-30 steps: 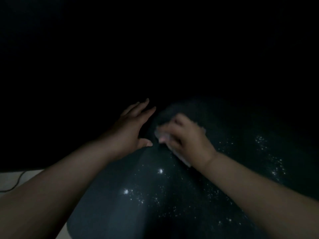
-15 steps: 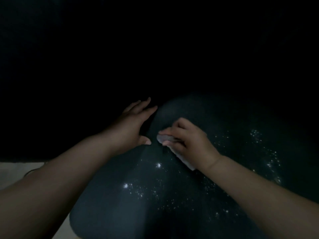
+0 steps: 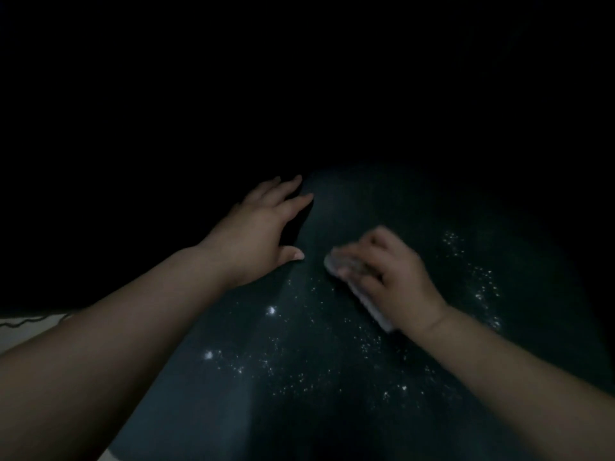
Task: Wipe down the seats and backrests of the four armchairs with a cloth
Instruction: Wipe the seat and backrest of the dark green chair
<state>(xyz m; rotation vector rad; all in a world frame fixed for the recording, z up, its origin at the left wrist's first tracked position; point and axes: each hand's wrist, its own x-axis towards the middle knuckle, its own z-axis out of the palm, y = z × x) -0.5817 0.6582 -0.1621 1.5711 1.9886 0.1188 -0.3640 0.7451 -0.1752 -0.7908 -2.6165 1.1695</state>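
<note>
The scene is very dark. A dark blue-grey armchair (image 3: 299, 377) with a glittery, speckled surface fills the lower middle of the view. My left hand (image 3: 263, 227) lies with straight, spread fingers on the chair's upper left edge. My right hand (image 3: 392, 277) is to its right, fingers curled over a pale folded cloth (image 3: 369, 301), pressing it against the chair's surface. The cloth pokes out below and in front of the fingers; the hand and cloth are blurred.
A strip of pale floor (image 3: 23, 331) with a thin dark cable (image 3: 23, 321) shows at the left edge. Everything above and beyond the chair is black and cannot be made out.
My right hand with the cloth has slid toward me and to the right along the chair surface. My left hand stays on the chair's edge.
</note>
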